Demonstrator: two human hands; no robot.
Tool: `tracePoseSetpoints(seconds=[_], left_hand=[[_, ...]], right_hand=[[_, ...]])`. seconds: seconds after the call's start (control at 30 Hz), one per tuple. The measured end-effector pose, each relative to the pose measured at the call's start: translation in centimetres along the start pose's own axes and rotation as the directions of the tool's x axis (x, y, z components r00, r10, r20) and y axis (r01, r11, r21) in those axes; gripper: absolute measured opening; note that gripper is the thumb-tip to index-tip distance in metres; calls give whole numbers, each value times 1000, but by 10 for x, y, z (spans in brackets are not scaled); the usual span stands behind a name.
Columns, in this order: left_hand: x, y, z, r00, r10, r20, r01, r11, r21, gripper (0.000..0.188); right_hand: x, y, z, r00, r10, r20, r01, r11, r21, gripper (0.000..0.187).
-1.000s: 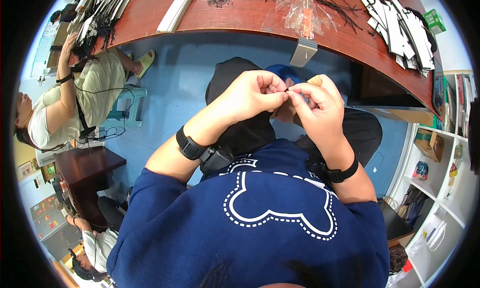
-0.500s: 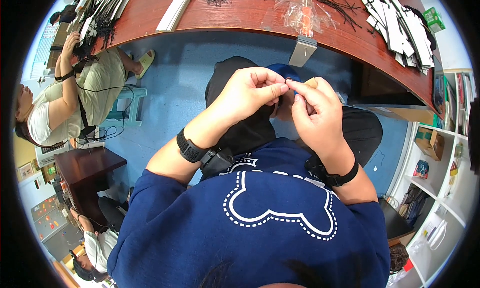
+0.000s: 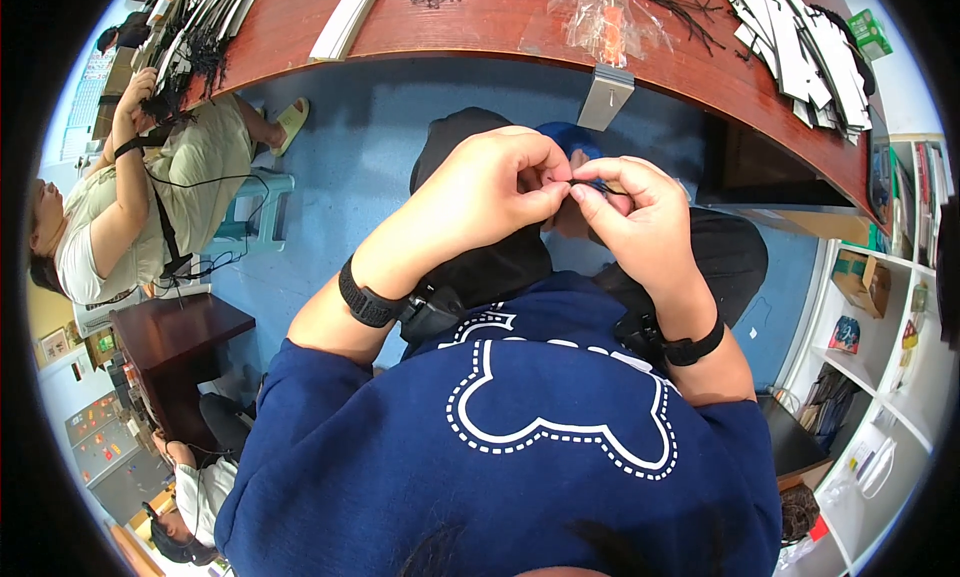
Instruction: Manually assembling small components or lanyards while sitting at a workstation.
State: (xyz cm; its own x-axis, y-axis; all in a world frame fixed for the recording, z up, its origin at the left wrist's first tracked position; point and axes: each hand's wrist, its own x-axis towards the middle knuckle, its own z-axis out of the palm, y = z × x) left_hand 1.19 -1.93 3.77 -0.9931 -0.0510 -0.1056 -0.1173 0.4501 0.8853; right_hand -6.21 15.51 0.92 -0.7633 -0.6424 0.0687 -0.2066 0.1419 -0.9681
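Observation:
My left hand point(image 3: 505, 182) and my right hand point(image 3: 645, 212) meet over my lap, fingertips almost touching. Pinched between them is a thin black cord point(image 3: 597, 185), of which a short stretch shows at the right fingers. Its ends are hidden by my fingers. Thumb and forefinger are pressed together on each hand. On the table beyond lie loose black cords point(image 3: 665, 9) and a pile of white tags with black strings point(image 3: 800, 62).
The red-brown table point(image 3: 450, 32) runs across the far side, with a clear plastic bag point(image 3: 570, 22) and a white strip point(image 3: 348, 19) on it. White shelves point(image 3: 865, 357) stand at right. A co-worker point(image 3: 120, 202) sits at left, another person point(image 3: 200, 497) lower left.
My right fingers have shifted and spread slightly, and the black cord now shows between the hands. My left hand has moved slightly left.

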Motion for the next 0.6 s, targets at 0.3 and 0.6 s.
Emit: tracePoseSetpoints(seconds=[0.3, 0.6], left_hand=[[2, -1, 2, 959, 273, -77, -243, 931, 272, 10], [1, 4, 14, 934, 281, -220, -224, 941, 252, 6]], right_hand=[[1, -8, 6, 991, -126, -49, 113, 970, -213, 8], [1, 1, 19, 952, -201, -230, 189, 979, -73, 8]])
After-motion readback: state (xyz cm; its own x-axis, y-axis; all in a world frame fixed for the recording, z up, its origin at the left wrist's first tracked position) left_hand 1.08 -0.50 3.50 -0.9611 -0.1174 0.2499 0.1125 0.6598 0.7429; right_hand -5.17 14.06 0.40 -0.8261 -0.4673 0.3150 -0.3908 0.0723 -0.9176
